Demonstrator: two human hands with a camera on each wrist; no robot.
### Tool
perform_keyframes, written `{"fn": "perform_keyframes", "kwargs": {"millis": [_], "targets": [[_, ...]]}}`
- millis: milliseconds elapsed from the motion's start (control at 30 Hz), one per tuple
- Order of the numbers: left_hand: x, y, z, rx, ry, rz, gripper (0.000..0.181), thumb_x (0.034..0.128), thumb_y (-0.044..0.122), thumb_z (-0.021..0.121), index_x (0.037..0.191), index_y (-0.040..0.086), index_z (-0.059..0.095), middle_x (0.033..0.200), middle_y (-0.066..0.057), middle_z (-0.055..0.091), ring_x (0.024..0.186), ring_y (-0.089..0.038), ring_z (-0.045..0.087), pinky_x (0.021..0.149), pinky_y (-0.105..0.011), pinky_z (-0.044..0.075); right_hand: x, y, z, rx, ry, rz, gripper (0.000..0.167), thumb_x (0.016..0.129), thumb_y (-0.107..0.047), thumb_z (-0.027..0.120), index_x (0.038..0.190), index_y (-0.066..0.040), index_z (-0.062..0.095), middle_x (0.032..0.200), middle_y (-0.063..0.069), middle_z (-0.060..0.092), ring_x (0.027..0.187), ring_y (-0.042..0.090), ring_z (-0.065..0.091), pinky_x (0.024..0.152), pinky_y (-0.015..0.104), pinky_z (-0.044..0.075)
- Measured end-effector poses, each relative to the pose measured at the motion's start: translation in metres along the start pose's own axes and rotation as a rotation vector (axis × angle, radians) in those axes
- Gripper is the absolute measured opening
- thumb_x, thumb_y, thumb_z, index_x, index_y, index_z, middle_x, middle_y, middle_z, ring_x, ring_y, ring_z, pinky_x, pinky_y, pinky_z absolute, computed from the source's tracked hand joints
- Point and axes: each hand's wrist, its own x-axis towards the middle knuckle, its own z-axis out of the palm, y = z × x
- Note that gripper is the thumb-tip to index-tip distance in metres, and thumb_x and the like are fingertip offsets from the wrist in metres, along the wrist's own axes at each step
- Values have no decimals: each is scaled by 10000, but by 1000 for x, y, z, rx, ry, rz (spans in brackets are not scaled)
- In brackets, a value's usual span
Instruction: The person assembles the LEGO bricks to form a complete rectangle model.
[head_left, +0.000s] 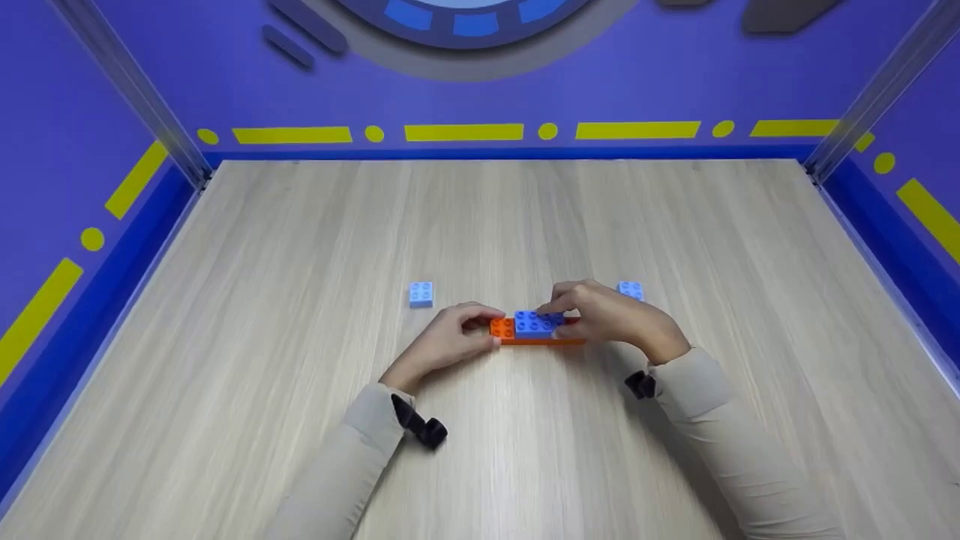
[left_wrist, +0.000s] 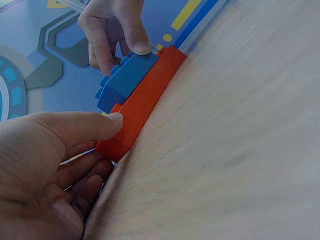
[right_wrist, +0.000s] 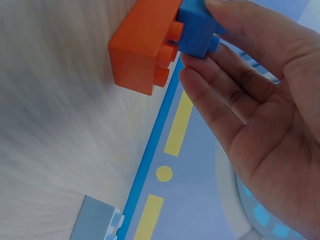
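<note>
An orange row of toy building bricks (head_left: 529, 342) lies on the table, and a faint seam crosses its side in the left wrist view. On top of its middle sits a blue studded brick (head_left: 529, 325), with orange studs showing at both ends. The left hand (head_left: 452, 334) pinches the left end of the orange row between thumb and fingers. From the other side, the right hand (head_left: 611, 315) grips the right part of the blue brick, thumb on the near face and fingers on the far one (right_wrist: 197, 30).
One light blue brick (head_left: 421, 295) stands behind the left hand. Another light blue brick (head_left: 630, 289), partly hidden, is behind the right hand. The wooden tabletop (head_left: 300, 247) is bordered by blue patterned walls (head_left: 480, 97).
</note>
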Motion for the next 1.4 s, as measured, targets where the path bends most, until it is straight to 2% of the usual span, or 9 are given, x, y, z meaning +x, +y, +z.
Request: {"fn": "perform_keyframes", "kwargs": {"millis": [133, 267, 733, 1167, 1400], "targets": [[1, 1, 0, 6, 3, -8, 385, 824, 149, 710, 1205, 121, 667, 1167, -59, 646, 1041, -194, 565, 939, -365, 448, 0, 3, -1, 0, 1, -22, 327, 824, -36, 701, 1151, -28, 699, 946, 90, 636, 876, 192, 610, 724, 320, 528], [2, 1, 1, 3, 5, -23, 388, 816, 148, 717, 1201, 120, 670, 1156, -58, 650, 1053, -198, 570, 954, -368, 445, 0, 7, -1, 28, -3, -31, 322, 825, -34, 699, 1147, -25, 700, 962, 87, 643, 937, 212, 639, 773, 355, 549], [0, 0, 3, 6, 8, -42, 394, 814, 152, 722, 1203, 132, 670, 1155, -43, 653, 1028, -181, 565, 939, -349, 446, -2, 9, 4, 68, -16, 15, 330, 842, -80, 695, 1171, -56, 685, 1035, 61, 656, 1005, 226, 637, 871, 396, 535], [0, -1, 0, 9, 14, -3, 377, 819, 158, 714, 1192, 124, 675, 1185, -49, 653, 1051, -192, 571, 951, -361, 445, 1, 9, 3, 125, -14, 19, 321, 847, -74, 676, 1167, -46, 665, 1135, 79, 658, 1085, 256, 630, 929, 425, 511], [1, 1, -1, 22, 8, -38, 393, 815, 168, 724, 1203, 141, 671, 1177, -28, 653, 1041, -170, 564, 950, -342, 442, -1, 10, 3, 124, -18, 22, 336, 853, -83, 679, 1187, -44, 658, 1152, 89, 657, 1092, 264, 625, 928, 428, 511]]}}
